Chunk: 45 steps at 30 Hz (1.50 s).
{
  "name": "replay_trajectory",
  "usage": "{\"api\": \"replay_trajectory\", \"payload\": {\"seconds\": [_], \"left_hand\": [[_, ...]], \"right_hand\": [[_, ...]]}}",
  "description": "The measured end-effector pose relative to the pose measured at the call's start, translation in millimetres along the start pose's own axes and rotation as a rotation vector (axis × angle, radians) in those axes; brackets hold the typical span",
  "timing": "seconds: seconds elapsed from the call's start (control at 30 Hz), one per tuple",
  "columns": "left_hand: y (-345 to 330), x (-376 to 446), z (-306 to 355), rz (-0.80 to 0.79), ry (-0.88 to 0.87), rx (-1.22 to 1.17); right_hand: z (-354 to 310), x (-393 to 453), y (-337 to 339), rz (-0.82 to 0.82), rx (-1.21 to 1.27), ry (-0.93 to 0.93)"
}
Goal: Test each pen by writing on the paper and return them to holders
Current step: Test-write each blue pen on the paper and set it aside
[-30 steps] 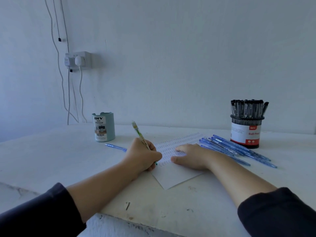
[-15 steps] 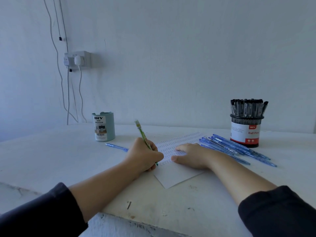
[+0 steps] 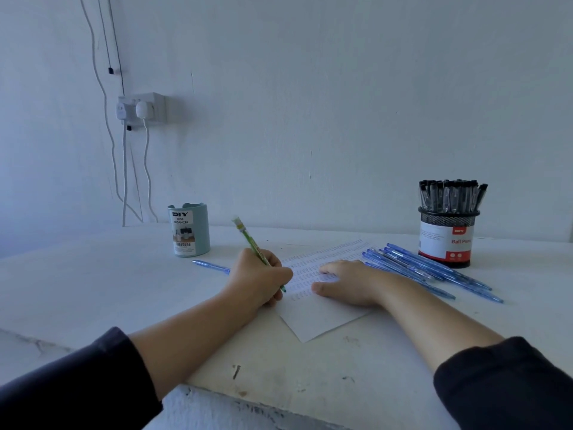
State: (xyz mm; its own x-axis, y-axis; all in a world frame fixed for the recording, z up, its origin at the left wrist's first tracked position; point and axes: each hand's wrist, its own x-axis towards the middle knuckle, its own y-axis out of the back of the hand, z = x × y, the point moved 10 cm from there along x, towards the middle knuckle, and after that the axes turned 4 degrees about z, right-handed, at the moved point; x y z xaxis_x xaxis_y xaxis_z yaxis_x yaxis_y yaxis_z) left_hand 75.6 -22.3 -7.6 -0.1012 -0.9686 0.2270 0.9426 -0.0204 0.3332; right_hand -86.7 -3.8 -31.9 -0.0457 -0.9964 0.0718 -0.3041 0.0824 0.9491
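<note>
Near the middle of the surface [image 3: 93, 283] we've got the paper [image 3: 322, 318] lying at an angle, one corner toward us. Our left hand [image 3: 259, 279] is curled round the green pen [image 3: 252, 243], tip down on the sheet w/ the cap end tilted up and away, i.e. a writing grip, so we judge this pen is mid-test. Our right hand [image 3: 347, 282] lies flat, fingers spread on the paper, prob. to stop it sliding under the strokes.

Paper looks white, upper part covered in rows of small marks, too fine to read; lower corner bare.

Blue pens [image 3: 434, 274] lie side by side just right of the sheet, near the mesh holder [image 3: 446, 240] packed w/ black-capped pens. One blue pen [image 3: 210, 265] sits alone by the teal holder [image 3: 189, 231] on the left.
</note>
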Motion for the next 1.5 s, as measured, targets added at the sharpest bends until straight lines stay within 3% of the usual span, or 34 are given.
{"api": "replay_trajectory", "payload": {"seconds": [0.17,0.37,0.5,0.6,0.83,1.03,1.2,1.4,1.5], "left_hand": [[15.1,4.0,-8.2,0.090,0.128,-0.301],[13.8,0.9,-11.6,0.078,0.176,-0.345],[12.6,-10.0,4.0,0.048,0.125,-0.320],[-13.1,-41.8,36.5,-0.114,0.066,-0.277],[-124.6,-192.4,110.6,-0.731,-0.122,-0.089],[-209.5,-314.0,135.2,-1.041,-0.312,-0.032],[-283.5,-408.8,107.6,-1.307,-0.350,0.027],[-354.0,-475.7,26.4,-1.468,-0.182,0.202],[-373.4,-504.7,-22.4,-1.516,-0.035,0.283]], "right_hand": [[-0.9,-0.8,6.3,0.052,0.069,0.012],[-7.7,-22.7,62.2,0.389,0.399,0.031],[-23.6,-51.9,76.2,0.308,0.597,0.030],[-22.5,-90.6,86.0,0.249,0.634,0.033],[34.9,-223.3,108.4,0.439,0.972,-0.079],[86.2,-339.4,92.9,0.526,1.026,-0.187],[162.2,-447.4,55.4,0.797,1.185,-0.399],[251.6,-565.3,-53.1,1.153,1.531,-0.737],[287.6,-609.3,-155.6,1.128,1.744,-1.026]]}}
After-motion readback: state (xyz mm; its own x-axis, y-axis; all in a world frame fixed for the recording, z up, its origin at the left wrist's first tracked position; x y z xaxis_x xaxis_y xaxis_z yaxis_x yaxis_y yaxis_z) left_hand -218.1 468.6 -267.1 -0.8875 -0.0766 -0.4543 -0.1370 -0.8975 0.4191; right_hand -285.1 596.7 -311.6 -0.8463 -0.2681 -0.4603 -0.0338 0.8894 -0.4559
